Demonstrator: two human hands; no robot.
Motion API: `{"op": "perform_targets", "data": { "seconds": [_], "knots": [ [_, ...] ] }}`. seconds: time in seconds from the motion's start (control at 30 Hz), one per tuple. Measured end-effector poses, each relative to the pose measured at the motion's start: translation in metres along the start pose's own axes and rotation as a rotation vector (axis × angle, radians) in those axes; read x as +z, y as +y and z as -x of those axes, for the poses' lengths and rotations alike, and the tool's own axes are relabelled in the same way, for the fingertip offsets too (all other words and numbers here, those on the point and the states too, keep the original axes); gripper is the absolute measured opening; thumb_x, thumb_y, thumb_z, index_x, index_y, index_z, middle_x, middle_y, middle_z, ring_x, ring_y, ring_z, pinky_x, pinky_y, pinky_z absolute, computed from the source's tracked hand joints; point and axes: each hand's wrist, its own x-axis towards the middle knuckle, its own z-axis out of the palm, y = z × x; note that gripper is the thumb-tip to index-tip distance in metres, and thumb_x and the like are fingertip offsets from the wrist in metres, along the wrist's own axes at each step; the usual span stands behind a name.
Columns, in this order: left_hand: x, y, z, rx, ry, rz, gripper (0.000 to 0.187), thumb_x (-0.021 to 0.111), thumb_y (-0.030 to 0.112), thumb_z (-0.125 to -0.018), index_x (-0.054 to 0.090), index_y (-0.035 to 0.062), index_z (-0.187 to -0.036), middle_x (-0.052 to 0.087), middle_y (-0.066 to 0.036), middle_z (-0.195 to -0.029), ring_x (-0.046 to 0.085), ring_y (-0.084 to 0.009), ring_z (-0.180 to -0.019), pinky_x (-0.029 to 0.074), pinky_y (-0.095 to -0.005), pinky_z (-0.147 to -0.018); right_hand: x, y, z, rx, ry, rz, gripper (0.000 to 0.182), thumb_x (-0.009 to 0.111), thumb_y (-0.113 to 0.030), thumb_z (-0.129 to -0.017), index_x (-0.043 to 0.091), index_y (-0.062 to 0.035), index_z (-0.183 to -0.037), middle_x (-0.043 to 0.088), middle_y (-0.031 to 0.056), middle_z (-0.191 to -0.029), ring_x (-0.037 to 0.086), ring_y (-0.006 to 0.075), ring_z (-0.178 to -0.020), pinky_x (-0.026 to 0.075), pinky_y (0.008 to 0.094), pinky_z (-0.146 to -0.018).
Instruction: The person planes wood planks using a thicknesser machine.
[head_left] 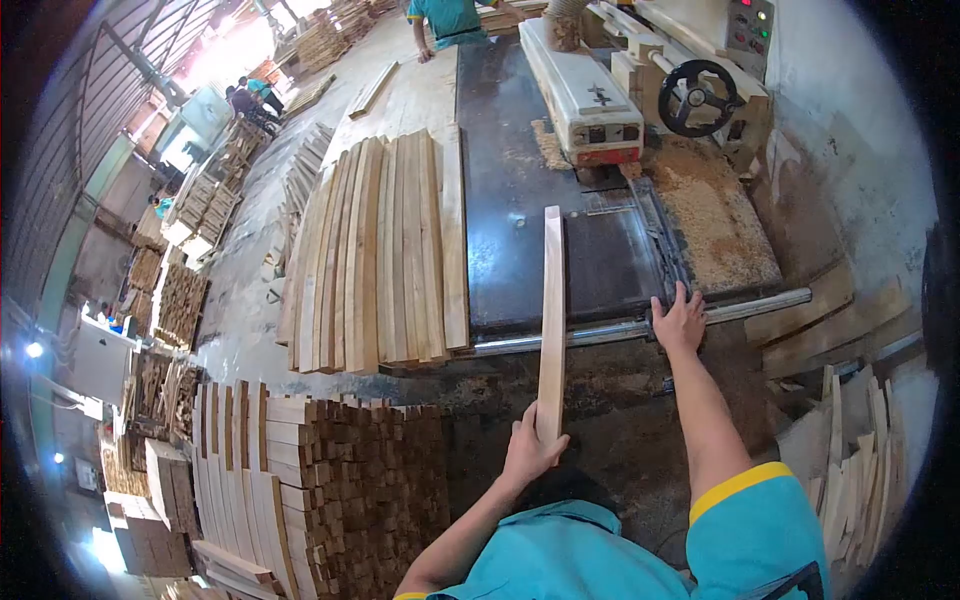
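Observation:
My left hand [533, 452] is closed around the near end of a pale wooden strip [553, 310]. The strip points away from me, its far end over the dark metal saw table [510, 180]. Fingers spread, my right hand [680, 320] is at the table's front edge by the metal rail [740, 308], with no object in its grasp. Just beyond it runs the metal fence [660, 235], leading toward the white machine housing [585, 95] with a red front edge.
Left of the table lies a row of long wooden strips [370, 250]. A tall stack of cut wood [350, 480] stands lower left. Sawdust [715, 220] covers the right side, below a black handwheel [698, 97]. Offcuts [860, 470] lean at right. A co-worker [450, 18] stands behind the table.

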Motion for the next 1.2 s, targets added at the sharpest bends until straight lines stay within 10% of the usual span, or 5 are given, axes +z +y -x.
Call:
{"op": "perform_targets", "data": {
  "seconds": [0.1, 0.5, 0.9, 1.2],
  "knots": [
    [0.000, 0.043, -0.003, -0.196, -0.038, -0.104, 0.103, 0.087, 0.037, -0.080, 0.027, 0.0070, -0.159, 0.055, -0.024, -0.113, 0.066, -0.0461, -0.098, 0.060, -0.0514, -0.080, -0.007, -0.003, 0.001, 0.010, -0.030, 0.029, 0.076, 0.053, -0.061, -0.101, 0.035, -0.0175, -0.160, 0.035, 0.0260, -0.160, 0.038, 0.0451, -0.146, 0.037, 0.0555, -0.118],
    [0.039, 0.066, -0.010, 0.098, -0.010, -0.612, 0.088, 0.072, 0.009, -0.086, 0.025, -0.0024, -0.160, 0.053, -0.023, -0.104, 0.058, -0.0380, -0.092, 0.052, -0.0477, -0.082, -0.003, -0.001, -0.002, 0.014, -0.028, 0.025, 0.077, 0.052, -0.062, -0.101, 0.033, -0.0183, -0.161, 0.035, 0.0267, -0.160, 0.038, 0.0448, -0.146, 0.035, 0.0561, -0.119],
    [0.088, 0.060, -0.082, 0.044, -0.243, 0.634, 0.086, 0.064, 0.016, -0.102, 0.009, 0.0020, -0.166, 0.051, -0.025, -0.144, 0.059, -0.0332, -0.125, 0.049, -0.0414, -0.105, 0.005, 0.004, -0.006, -0.014, 0.023, -0.020, 0.075, 0.057, -0.059, -0.099, 0.039, -0.0151, -0.156, 0.039, 0.0287, -0.155, 0.041, 0.0455, -0.143, 0.037, 0.0592, -0.115],
    [0.140, 0.086, -0.127, 0.100, -0.328, 0.624, 0.087, 0.064, 0.016, -0.103, 0.006, 0.0128, -0.169, 0.066, -0.011, -0.126, 0.063, -0.0150, -0.102, 0.053, -0.0319, -0.088, 0.013, 0.011, -0.007, -0.049, 0.119, -0.115, 0.072, 0.052, -0.060, -0.100, 0.043, -0.0144, -0.154, 0.044, 0.0311, -0.150, 0.043, 0.0473, -0.140, 0.036, 0.0571, -0.114]
  ]
}}
